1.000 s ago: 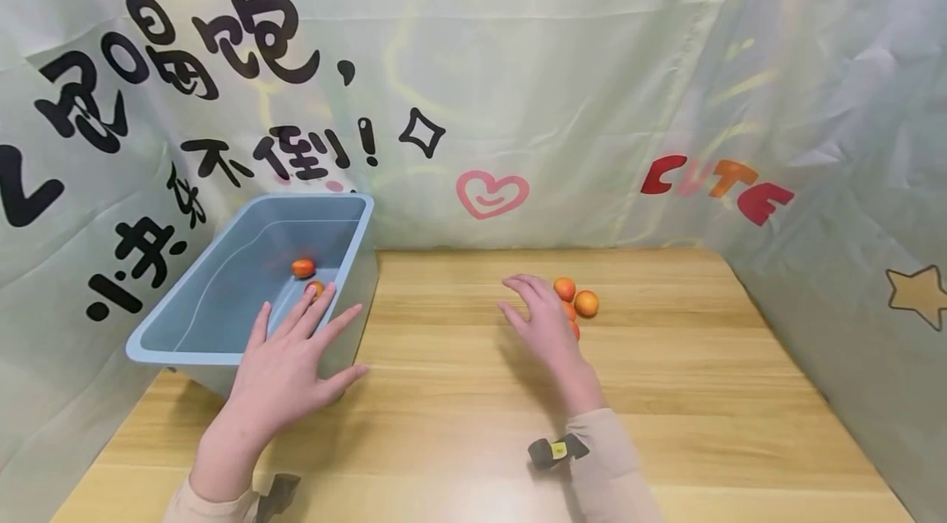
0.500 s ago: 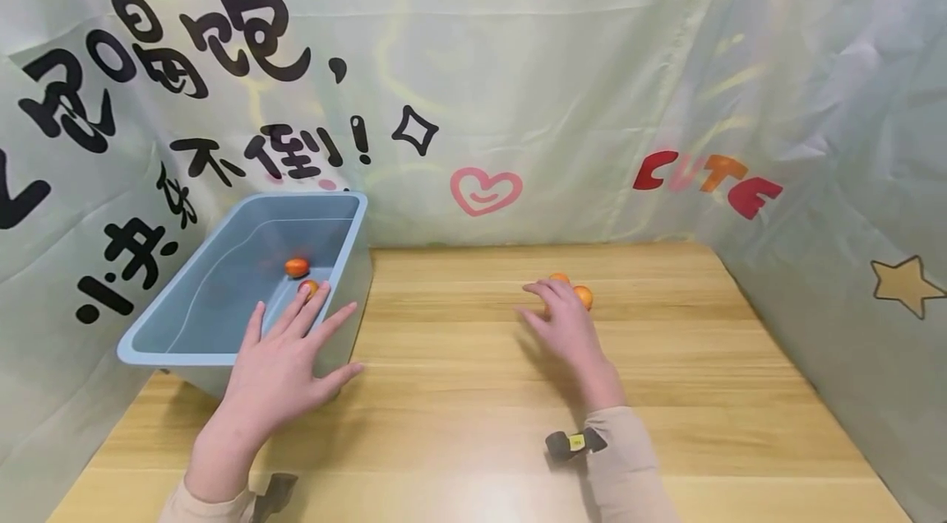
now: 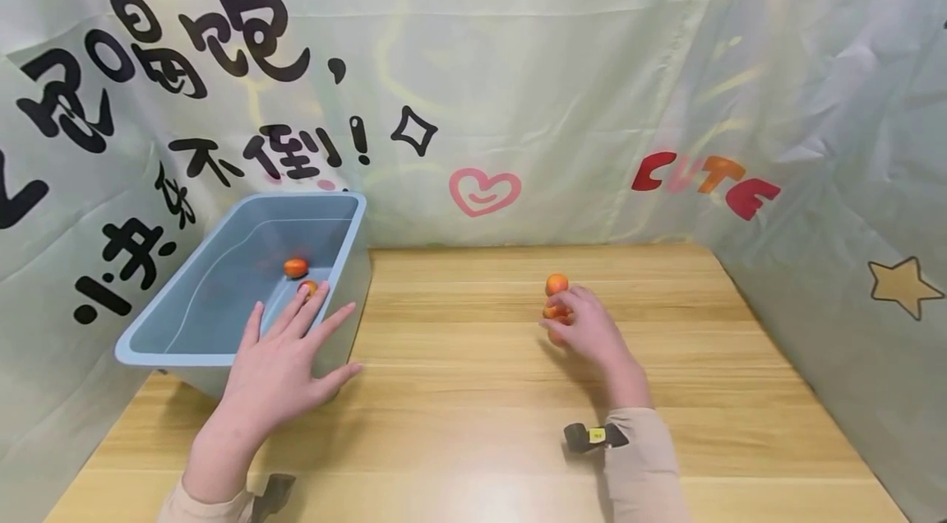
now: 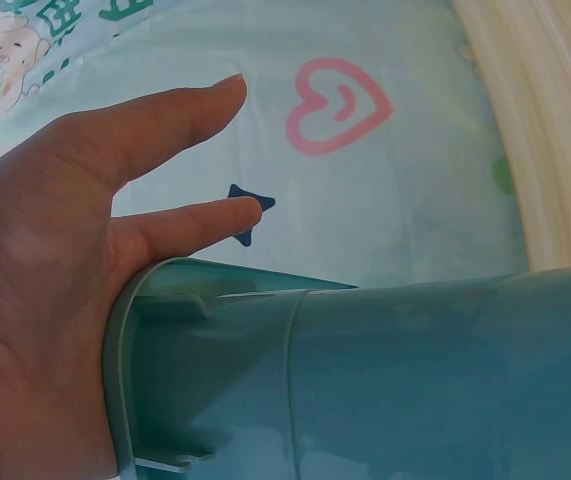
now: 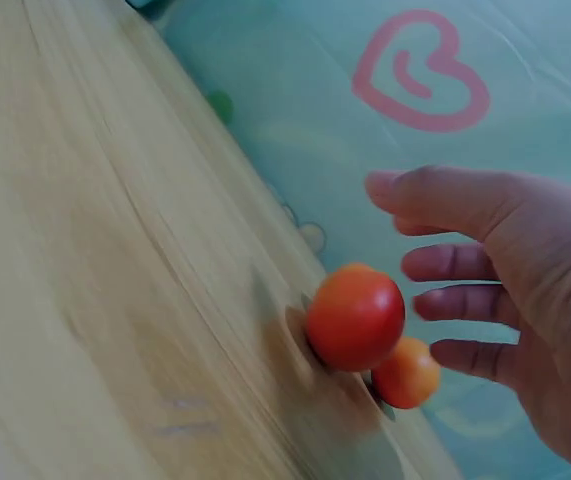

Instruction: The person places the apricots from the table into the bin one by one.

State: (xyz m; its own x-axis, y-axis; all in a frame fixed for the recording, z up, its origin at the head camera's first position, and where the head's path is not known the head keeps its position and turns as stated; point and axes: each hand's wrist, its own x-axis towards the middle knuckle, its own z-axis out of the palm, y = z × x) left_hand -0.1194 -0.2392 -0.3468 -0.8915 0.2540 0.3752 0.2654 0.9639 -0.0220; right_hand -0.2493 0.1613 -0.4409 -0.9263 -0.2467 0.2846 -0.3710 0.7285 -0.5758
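Note:
My left hand (image 3: 277,371) lies with fingers spread over the near rim of a blue plastic tub (image 3: 177,359). In the left wrist view, the thumb and a finger stretch out above the tub's side. Inside the tub are two small orange-red tomatoes: one (image 3: 296,267) lies free, the other (image 3: 307,289) is partly behind my fingertips. My right hand (image 3: 595,334) reaches down beside loose tomatoes (image 3: 556,284) on the table, fingers slightly bent and partly covering them. The right wrist view shows a tomato (image 5: 355,318) in front of the fingertips, with nothing held, and another tomato (image 5: 407,373) behind it.
A light wooden table (image 3: 459,391) carries everything. Printed cloth (image 3: 562,95) hangs as a wall along the back and both sides. The tub stands at the left, near the cloth. A dark wrist camera mount (image 3: 592,437) sits on my right sleeve.
My right hand has moved to the right, from left of the tomatoes to their right side, uncovering some at the left. My left hand stays on the tub; the view has shifted slightly.

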